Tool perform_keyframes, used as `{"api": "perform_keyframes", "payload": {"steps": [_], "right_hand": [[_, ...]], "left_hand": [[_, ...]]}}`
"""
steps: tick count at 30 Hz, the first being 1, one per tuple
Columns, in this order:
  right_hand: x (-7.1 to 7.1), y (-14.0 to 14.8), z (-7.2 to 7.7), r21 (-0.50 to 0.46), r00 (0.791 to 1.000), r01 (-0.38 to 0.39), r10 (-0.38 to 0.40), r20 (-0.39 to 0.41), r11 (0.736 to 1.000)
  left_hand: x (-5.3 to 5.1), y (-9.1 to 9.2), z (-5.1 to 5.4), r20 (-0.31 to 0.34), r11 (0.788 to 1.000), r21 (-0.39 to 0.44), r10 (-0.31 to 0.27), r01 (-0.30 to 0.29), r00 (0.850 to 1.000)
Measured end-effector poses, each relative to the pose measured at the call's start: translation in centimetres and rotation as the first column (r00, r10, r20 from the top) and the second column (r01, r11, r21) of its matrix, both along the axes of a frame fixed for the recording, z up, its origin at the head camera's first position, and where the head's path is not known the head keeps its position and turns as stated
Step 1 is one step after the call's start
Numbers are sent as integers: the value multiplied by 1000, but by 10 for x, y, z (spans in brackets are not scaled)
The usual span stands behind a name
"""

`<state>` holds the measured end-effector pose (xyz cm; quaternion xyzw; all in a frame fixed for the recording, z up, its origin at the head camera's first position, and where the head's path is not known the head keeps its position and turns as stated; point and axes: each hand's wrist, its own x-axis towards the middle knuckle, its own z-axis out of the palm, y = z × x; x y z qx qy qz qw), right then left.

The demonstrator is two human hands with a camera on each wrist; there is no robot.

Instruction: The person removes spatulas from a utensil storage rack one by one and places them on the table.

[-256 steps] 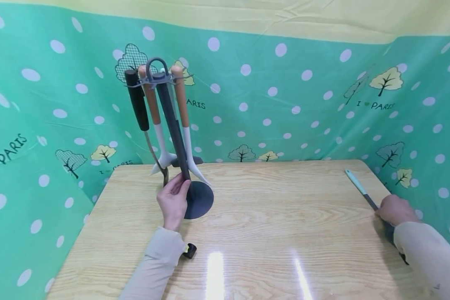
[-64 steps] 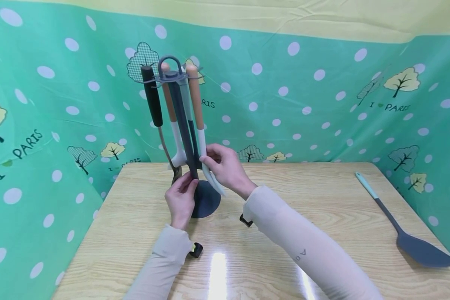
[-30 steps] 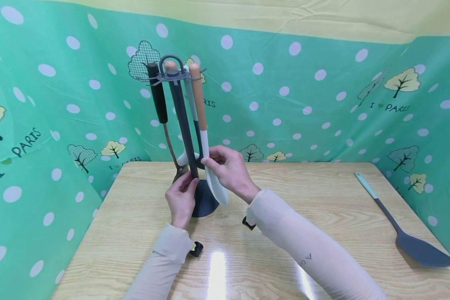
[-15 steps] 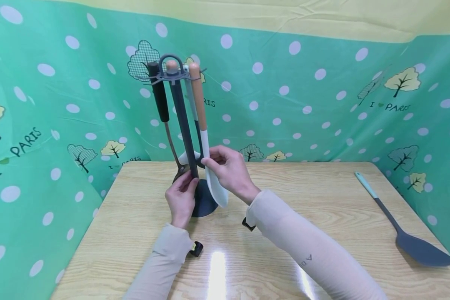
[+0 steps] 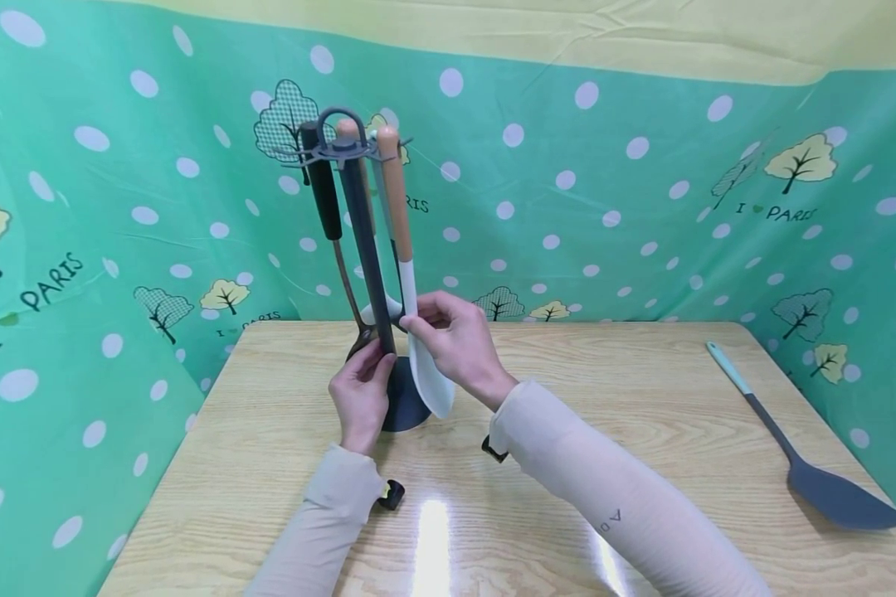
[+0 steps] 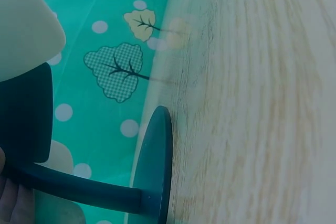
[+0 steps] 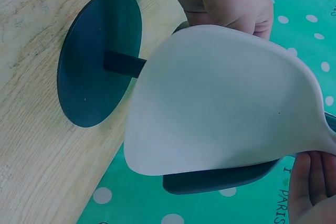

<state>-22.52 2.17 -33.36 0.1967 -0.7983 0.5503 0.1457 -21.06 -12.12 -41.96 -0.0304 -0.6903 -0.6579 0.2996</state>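
Tabletop (image 5: 605, 398), utensil stand (image 5: 367, 249) between hands (image 5: 361, 398) (image 5: 463, 344).

hands (image 5: 459, 342) 2 | stand (image 5: 367, 249) 1 | hanging utensils (image 5: 396, 203) 4 | loose spatula (image 5: 829, 496) 1 | table (image 5: 605, 398) 1

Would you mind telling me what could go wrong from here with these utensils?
The right hand pinches the white spatula while the left hand holds the stand; an uneven pull might tilt or turn it. In the right wrist view, a dark utensil is close behind the white spatula, so they could knock together. The grey spatula lies near the table's right edge, so a nudge might send it off.
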Motion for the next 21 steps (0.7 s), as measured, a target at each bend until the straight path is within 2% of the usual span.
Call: {"api": "perform_keyframes", "payload": {"steps": [8,14,21], "right_hand": [[0,0,1,-5,1000,-3,3,-6,1000],[0,1,2,-20,1000,1,-2,-22,1000],[0,2,3,-50,1000,6,-8,-26,999]], "left_hand": [[0,-1,0,-11,1000,-9,-2,2,1000],[-1,-1,-1,11,1000,-28,9,-8,1000],[-2,-1,-1,7,1000,-27,2,-2,1000]]}}
